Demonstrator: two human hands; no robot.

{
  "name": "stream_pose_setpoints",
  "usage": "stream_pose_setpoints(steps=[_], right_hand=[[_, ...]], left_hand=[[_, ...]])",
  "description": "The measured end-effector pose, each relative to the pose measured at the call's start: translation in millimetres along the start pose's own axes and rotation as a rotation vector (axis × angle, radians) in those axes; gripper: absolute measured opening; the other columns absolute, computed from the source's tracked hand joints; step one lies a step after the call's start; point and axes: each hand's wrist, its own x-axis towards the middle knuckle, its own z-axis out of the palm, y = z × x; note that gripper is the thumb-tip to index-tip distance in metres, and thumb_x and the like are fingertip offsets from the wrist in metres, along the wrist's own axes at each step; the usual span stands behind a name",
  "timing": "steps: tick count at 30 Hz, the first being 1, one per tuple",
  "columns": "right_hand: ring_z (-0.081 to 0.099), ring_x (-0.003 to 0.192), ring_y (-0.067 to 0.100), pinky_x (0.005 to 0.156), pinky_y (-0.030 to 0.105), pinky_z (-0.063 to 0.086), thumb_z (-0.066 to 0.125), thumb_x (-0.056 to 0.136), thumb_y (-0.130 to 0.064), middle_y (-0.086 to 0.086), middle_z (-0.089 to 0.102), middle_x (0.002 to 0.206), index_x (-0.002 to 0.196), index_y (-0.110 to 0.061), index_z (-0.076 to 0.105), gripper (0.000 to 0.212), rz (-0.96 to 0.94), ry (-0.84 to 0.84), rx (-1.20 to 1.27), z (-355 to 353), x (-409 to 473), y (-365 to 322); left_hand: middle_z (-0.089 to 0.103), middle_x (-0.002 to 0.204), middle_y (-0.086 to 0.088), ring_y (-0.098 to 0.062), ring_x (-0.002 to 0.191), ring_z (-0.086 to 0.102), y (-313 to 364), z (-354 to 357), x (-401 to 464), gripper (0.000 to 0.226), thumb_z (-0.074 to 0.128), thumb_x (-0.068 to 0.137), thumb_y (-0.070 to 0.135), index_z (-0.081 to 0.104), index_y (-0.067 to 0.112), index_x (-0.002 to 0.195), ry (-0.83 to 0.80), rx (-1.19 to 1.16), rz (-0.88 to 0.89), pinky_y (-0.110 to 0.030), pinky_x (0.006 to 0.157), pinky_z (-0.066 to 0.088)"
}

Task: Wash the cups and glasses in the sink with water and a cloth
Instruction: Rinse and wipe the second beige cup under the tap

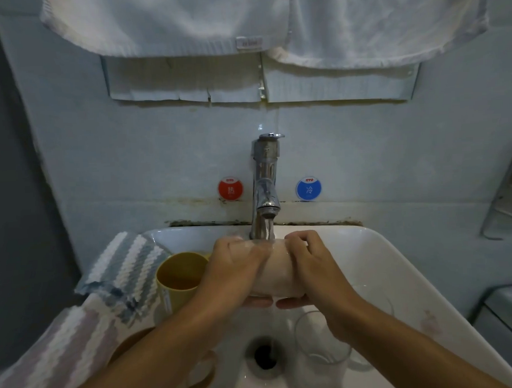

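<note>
I am wrapping both hands around a pale cup: my left hand (pixel 234 268) is curling over its left end, my right hand (pixel 313 267) is gripping the right, under the tap (pixel 265 190) stream. Wet grip, I judge, could be letting it slip onto the clear glass (pixel 323 346) just below my right wrist. The yellow cup (pixel 179 280) is standing left of my hands, the striped cloth (pixel 120 267) beyond, on the white sink (pixel 399 275) rim; towels (pixel 270 20) are hanging above.

The pale cup (pixel 277 276) is largely covered by the left hand (pixel 231 271) and right hand (pixel 316 267); its rim and base stay hidden. The left forearm hides much of a brown cup (pixel 129 344). The towels (pixel 165 21) are cut off by the top edge.
</note>
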Motion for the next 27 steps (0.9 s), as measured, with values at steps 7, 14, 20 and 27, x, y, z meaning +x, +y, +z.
stream_pose_setpoints(steps=[7, 14, 20, 27], right_hand=[[0.055, 0.093, 0.016, 0.061, 0.026, 0.060, 0.053, 0.098, -0.039, -0.010, 0.049, 0.107, 0.116, -0.036, 0.046, 0.019, -0.042, -0.044, -0.019, 3.8, 0.5, 2.9], [0.055, 0.095, 0.018, 0.061, 0.028, 0.061, 0.047, 0.102, -0.034, -0.013, 0.050, 0.106, 0.115, -0.038, 0.052, 0.014, -0.065, -0.063, 0.038, 2.1, 3.5, 0.6], [0.056, 0.094, 0.017, 0.060, 0.026, 0.060, 0.049, 0.101, -0.037, -0.014, 0.051, 0.107, 0.118, -0.038, 0.050, 0.017, -0.068, -0.077, 0.018, 3.5, 3.6, 1.4], [0.054, 0.093, 0.017, 0.058, 0.024, 0.059, 0.047, 0.102, -0.037, -0.010, 0.048, 0.106, 0.116, -0.034, 0.047, 0.015, -0.045, -0.040, -0.006, 3.5, 2.1, 2.3]], left_hand=[[0.047, 0.118, -0.020, -0.041, 0.096, 0.058, -3.6, 0.2, 16.7, 0.025, 0.044, 0.102, 0.037, 0.044, 0.016, 0.117, 0.161, -0.151, -0.201, -0.047, 0.055, 0.060], [0.048, 0.119, -0.023, -0.044, 0.102, 0.059, -7.5, -3.9, 19.7, 0.033, 0.040, 0.103, 0.036, 0.043, 0.013, 0.127, 0.154, -0.155, -0.193, -0.043, 0.046, 0.059], [0.050, 0.122, -0.024, -0.041, 0.101, 0.059, -5.9, -5.5, 17.1, 0.035, 0.043, 0.102, 0.034, 0.047, 0.009, 0.126, 0.118, -0.112, -0.138, -0.044, 0.050, 0.060], [0.051, 0.119, -0.020, -0.039, 0.100, 0.062, -1.7, -1.3, 7.8, 0.040, 0.053, 0.098, 0.038, 0.043, 0.013, 0.127, 0.106, -0.021, -0.121, -0.042, 0.057, 0.062]])
